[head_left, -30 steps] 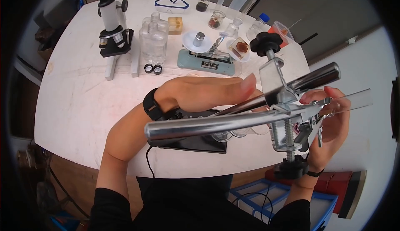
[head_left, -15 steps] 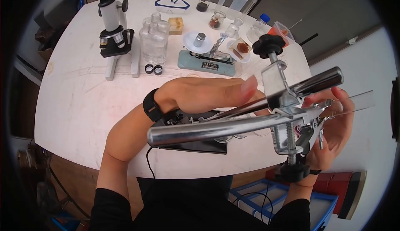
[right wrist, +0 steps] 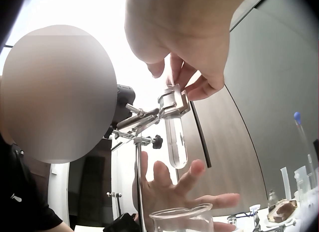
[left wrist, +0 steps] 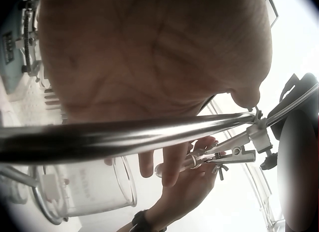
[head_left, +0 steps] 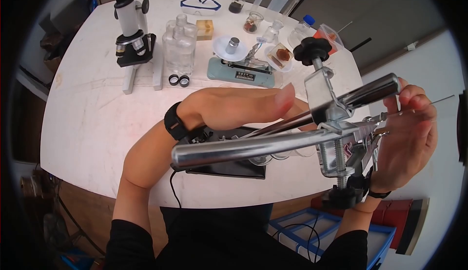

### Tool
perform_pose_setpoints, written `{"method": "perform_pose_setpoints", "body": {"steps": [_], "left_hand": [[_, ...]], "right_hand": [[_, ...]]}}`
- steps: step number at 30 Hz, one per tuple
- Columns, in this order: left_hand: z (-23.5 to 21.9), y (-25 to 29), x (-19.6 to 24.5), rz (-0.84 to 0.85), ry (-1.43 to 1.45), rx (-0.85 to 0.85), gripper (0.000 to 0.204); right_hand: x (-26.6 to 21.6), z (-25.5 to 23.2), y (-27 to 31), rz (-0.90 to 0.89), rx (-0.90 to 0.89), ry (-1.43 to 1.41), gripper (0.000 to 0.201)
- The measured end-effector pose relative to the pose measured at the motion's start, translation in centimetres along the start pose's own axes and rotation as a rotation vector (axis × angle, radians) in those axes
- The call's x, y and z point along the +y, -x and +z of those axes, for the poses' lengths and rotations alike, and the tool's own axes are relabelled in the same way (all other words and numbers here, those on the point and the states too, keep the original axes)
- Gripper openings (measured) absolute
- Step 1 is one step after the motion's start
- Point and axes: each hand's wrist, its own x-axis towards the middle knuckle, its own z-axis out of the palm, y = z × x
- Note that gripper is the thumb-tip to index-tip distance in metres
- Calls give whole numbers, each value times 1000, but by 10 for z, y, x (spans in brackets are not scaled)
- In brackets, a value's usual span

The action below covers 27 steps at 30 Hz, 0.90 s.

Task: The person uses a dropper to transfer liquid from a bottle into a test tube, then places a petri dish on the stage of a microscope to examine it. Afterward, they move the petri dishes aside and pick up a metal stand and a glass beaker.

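In the right wrist view a glass test tube [right wrist: 177, 142] hangs upright in a metal clamp [right wrist: 172, 105]. My right hand [head_left: 407, 145] is curled round the tube's upper end, above the clamp; some fingertips are hidden. Fingers spread and straight, my left hand [right wrist: 172, 194] stands below the tube, behind a glass beaker [right wrist: 182, 219]. In the head view the left hand [head_left: 243, 106] reaches past the shiny stand rod [head_left: 373, 92], and whether it touches it I cannot tell. A clamp holder [head_left: 324, 94] with black knobs joins the rod to the clamp arm [head_left: 248, 144].
The black stand base [head_left: 224, 166] lies under my left wrist. Farther back on the white table [head_left: 87, 119] are a microscope [head_left: 131, 31], clear bottles [head_left: 180, 46], a blue-green balance [head_left: 241, 73] with a metal weight, safety goggles [head_left: 201, 4] and several glass vessels.
My right hand has moved outward to the right along the test tube, and its fingers have come in round the upper end. The left hand has barely shifted; the stand moved slightly and came back.
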Motion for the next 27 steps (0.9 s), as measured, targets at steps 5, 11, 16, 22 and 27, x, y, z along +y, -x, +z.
{"method": "perform_pose_setpoints", "body": {"steps": [5, 11, 16, 22, 27], "left_hand": [[-4, 1, -3, 32, 3, -39, 76], [-5, -2, 13, 54, -34, 9, 86], [-8, -3, 23, 73, -93, 102, 103], [-22, 1, 26, 157, -61, 26, 134], [-24, 10, 36, 142, -31, 63, 138]], "right_hand": [[-8, -29, -20, -4, 26, -67, 39], [-12, -8, -65, -113, 210, 77, 51], [9, -56, -54, 116, 117, -160, 37], [85, -27, -33, 370, 181, 235, 34], [125, -24, -16, 414, 163, 352, 26]]}}
